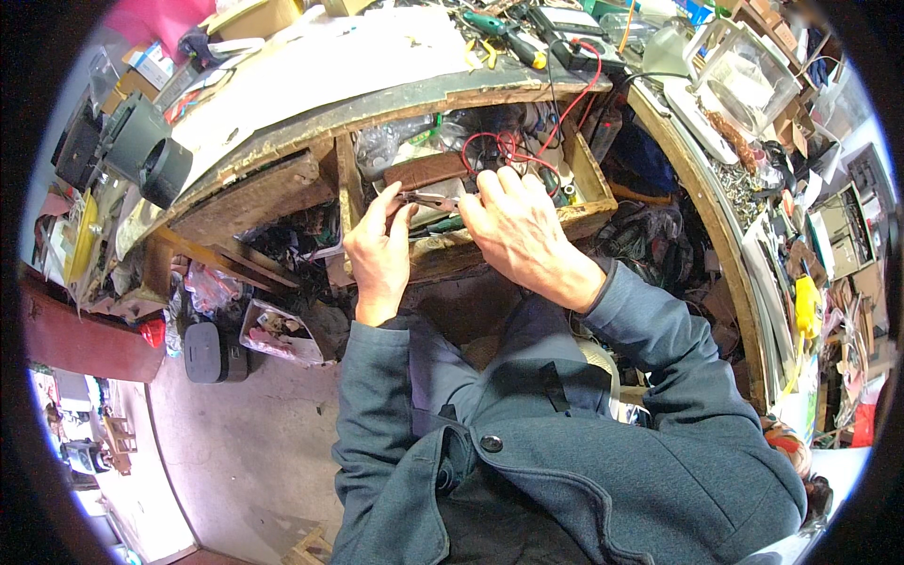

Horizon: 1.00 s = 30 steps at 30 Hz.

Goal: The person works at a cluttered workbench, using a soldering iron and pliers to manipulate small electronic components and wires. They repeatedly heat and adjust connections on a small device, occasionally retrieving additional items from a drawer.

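Observation:
Over an open wooden drawer [593, 212], my left hand [377, 250] is closed, thumb and index finger pinched on something small at the left end of a small plier-like tool [431, 201]; what exactly they grip is too small to tell. My right hand [527, 235] is closed at the tool's right end, its fingers bent around it. Just beyond lie a brown flat block [424, 168] and looped red leads [508, 146]. Clear plastic bags [377, 143] and small mixed items fill the drawer.
The cluttered workbench [282, 75] holds a green-handled tool [499, 33] and a dark meter-like device [565, 47]. A dark cylindrical container [165, 174] stands left, a yellow tool [806, 306] right. Below left are a white box [282, 339] and a black case [207, 353].

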{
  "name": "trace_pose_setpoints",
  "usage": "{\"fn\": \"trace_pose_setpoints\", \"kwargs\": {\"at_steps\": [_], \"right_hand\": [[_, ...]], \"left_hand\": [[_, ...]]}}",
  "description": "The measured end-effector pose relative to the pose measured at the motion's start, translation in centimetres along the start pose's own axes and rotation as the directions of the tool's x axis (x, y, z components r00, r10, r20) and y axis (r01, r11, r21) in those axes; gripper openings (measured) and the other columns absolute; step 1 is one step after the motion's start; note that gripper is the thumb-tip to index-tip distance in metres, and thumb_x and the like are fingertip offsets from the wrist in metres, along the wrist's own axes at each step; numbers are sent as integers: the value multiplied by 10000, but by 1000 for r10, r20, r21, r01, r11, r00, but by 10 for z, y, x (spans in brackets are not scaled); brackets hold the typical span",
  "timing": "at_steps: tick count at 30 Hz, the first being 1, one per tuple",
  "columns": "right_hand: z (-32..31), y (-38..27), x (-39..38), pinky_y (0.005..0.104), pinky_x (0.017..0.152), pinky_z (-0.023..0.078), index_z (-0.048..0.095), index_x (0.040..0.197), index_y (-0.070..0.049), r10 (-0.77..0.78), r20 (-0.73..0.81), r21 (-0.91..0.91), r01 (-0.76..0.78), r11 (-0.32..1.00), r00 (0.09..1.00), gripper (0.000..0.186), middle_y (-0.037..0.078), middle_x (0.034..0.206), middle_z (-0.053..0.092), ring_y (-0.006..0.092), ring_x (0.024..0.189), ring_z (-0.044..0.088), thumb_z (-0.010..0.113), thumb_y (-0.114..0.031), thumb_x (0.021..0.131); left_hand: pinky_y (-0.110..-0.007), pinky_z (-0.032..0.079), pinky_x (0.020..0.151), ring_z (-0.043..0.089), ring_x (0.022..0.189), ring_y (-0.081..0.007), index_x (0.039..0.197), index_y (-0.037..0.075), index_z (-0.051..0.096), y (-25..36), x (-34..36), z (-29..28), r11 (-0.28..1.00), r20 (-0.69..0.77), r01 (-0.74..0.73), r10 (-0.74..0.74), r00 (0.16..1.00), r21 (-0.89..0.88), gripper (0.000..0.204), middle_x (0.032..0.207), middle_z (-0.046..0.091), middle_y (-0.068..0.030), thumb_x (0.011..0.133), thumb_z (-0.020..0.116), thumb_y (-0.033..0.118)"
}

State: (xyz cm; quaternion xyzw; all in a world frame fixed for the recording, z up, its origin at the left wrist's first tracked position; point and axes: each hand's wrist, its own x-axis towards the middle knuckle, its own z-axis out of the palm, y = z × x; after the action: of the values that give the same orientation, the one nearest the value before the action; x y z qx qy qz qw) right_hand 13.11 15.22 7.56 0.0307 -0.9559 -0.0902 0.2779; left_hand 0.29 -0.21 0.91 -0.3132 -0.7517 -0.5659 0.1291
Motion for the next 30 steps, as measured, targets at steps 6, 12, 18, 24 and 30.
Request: {"fn": "trace_pose_setpoints", "kwargs": {"at_steps": [6,12,18,24,30], "right_hand": [[1,-2,-1,376,680,410,582,823,-92,-7,-27,-54,5,999,1000,107,86,868,512,241,845,538,626,-187,803],[-1,-2,1,394,688,412,588,826,-89,9,-39,-20,-10,1000,999,95,86,860,505,262,834,541,630,-160,778],[-2,0,1,399,687,408,583,813,-84,23,-38,0,-23,1000,999,84,100,868,514,278,838,543,628,-132,762],[-1,0,1,398,693,416,585,813,-85,19,-31,-15,-20,1000,999,87,96,868,517,274,843,547,630,-149,776],[2,2,2,385,690,430,602,836,-93,-16,-1,-73,16,997,1000,119,75,871,529,245,845,552,639,-201,800]], "left_hand": [[-293,578,814,739,917,-147,1197,26,731,5,2,0,999,-13,-33,32,999,-42,313,1015,778,-141,886,734,-11],[-283,582,848,729,950,-147,1174,-5,732,5,4,-5,997,24,14,-12,1000,-78,290,1052,769,-119,888,720,-48],[-293,587,868,734,961,-172,1181,-45,708,5,3,-1,983,-2,96,-98,995,-154,285,1063,764,-144,896,712,-56],[-295,584,796,755,890,-175,1135,-18,731,2,2,0,980,7,92,-93,996,-174,247,983,781,-147,888,725,-10],[-288,580,764,759,858,-172,1131,-21,730,4,3,-2,983,23,94,-91,996,-161,239,938,784,-143,893,704,-24]]}}
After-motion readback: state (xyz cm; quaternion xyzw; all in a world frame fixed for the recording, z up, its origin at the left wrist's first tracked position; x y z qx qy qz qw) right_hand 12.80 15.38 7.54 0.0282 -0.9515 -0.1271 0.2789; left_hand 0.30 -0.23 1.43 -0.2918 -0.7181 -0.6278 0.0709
